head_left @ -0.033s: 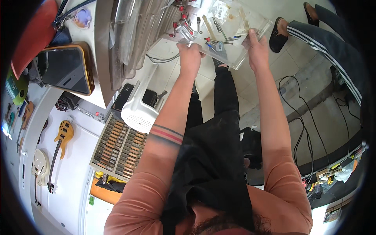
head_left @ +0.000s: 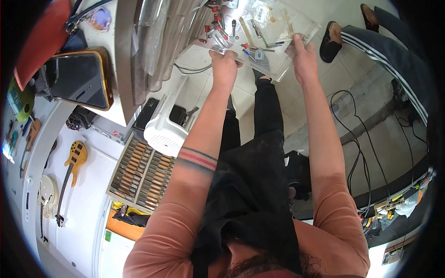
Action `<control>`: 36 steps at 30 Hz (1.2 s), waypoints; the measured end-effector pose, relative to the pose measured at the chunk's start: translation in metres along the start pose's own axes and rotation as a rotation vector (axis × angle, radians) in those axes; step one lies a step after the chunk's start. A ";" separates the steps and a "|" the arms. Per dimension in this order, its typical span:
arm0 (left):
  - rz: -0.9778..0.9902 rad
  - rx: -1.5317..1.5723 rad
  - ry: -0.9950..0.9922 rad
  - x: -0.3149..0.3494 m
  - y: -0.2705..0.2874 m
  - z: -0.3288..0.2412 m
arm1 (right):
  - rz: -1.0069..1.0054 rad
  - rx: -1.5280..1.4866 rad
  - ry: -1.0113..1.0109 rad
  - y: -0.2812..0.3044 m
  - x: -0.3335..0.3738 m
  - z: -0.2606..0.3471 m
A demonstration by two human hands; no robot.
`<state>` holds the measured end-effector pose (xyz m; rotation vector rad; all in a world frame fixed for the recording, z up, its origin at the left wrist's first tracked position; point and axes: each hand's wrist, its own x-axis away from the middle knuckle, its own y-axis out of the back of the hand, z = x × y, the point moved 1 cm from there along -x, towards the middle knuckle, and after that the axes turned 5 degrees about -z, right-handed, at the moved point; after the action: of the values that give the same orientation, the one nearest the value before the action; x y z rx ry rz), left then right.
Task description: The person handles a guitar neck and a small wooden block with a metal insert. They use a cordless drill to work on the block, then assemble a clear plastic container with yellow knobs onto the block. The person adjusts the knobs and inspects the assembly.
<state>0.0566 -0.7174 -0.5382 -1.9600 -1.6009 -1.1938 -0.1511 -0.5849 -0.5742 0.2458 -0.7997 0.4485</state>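
Observation:
A clear plastic drawer (head_left: 281, 69) spans the space between my hands at the top of the view. My left hand (head_left: 224, 70) grips its near left corner, with the fingers partly hidden. Curled over the right side is my right hand (head_left: 304, 60), its thumb on the rim. Inside lie several small red-tipped pieces (head_left: 217, 19) that look like router bits, a dark metal bit (head_left: 234, 27), thin rods with blue ends (head_left: 274, 45), and a small clear packet (head_left: 260, 54). A white label (head_left: 262, 14) shows near the drawer's far side.
A stack of clear drawers (head_left: 157, 46) stands left, beside a phone (head_left: 83, 78) on a white surface. Below are a white plastic stool (head_left: 164, 135) and a rack of files (head_left: 141, 173). Another person's shoe (head_left: 330, 44) is at right, near loose cables (head_left: 359, 139).

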 end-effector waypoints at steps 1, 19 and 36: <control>-0.005 0.021 -0.029 -0.003 0.004 -0.001 | 0.016 0.052 0.015 -0.006 -0.001 -0.001; 0.204 -0.782 -0.101 0.110 0.154 0.026 | 0.016 0.411 0.051 -0.022 0.002 0.023; -0.170 -0.735 -0.628 -0.041 -0.083 -0.127 | 0.133 0.325 0.097 -0.009 0.023 0.007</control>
<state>-0.0699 -0.8082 -0.5153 -2.9406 -1.7911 -1.4722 -0.1375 -0.5884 -0.5523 0.4712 -0.6473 0.7115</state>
